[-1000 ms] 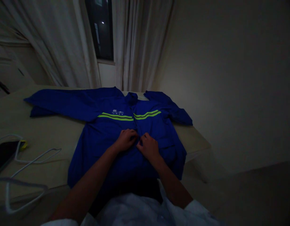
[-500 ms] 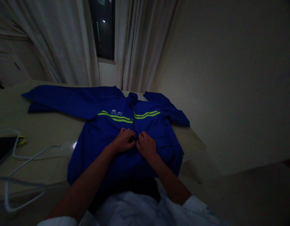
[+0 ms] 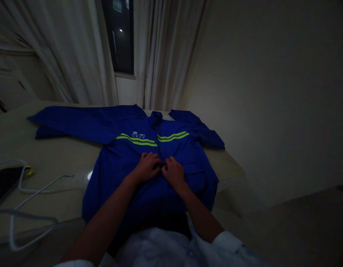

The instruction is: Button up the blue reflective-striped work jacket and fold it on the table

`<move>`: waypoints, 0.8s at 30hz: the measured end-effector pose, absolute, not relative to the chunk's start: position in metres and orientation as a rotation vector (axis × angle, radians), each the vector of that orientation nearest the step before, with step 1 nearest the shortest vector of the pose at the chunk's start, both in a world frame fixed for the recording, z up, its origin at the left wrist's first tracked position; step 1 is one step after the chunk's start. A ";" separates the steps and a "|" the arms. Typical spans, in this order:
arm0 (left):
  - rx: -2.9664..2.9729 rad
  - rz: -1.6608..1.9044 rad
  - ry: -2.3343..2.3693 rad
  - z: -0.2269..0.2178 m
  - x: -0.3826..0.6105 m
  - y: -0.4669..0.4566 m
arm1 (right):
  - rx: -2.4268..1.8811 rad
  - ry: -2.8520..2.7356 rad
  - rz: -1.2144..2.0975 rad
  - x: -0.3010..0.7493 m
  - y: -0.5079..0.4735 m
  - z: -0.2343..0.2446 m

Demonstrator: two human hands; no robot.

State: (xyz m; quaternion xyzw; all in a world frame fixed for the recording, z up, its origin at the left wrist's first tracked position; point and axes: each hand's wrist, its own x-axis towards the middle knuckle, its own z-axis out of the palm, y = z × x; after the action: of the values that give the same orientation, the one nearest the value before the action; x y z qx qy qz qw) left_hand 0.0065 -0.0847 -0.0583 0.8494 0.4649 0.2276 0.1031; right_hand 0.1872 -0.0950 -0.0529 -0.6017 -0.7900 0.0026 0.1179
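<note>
Work jacket, blue, lime-striped

white hangers | black phone | cream curtains | dark window | padded tabletop

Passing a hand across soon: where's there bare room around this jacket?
Pale surface shows between the sleeve of the blue work jacket and the wire hangers, and in a strip right of the jacket. Crowded: the dark flat device among the hangers, and the jacket's front, where the left hand and right hand meet.
</note>
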 end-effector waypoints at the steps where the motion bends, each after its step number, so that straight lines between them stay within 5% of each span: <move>1: 2.512 0.664 1.379 -0.060 0.007 -0.084 | -1.756 -2.292 0.026 0.188 -0.094 -0.055; 14: 2.460 0.573 1.746 -0.064 0.009 -0.025 | -1.399 -2.161 0.437 0.188 -0.004 -0.065; 24: 2.317 0.740 1.590 -0.069 0.002 -0.036 | -1.176 -2.045 0.651 0.197 -0.006 -0.069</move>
State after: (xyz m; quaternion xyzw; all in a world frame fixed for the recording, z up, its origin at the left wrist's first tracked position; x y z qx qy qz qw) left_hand 0.0016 -0.0357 -0.0687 0.7918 0.5434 0.2529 0.1173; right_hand 0.1973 -0.0058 -0.0695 -0.4520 -0.7857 0.2502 0.3403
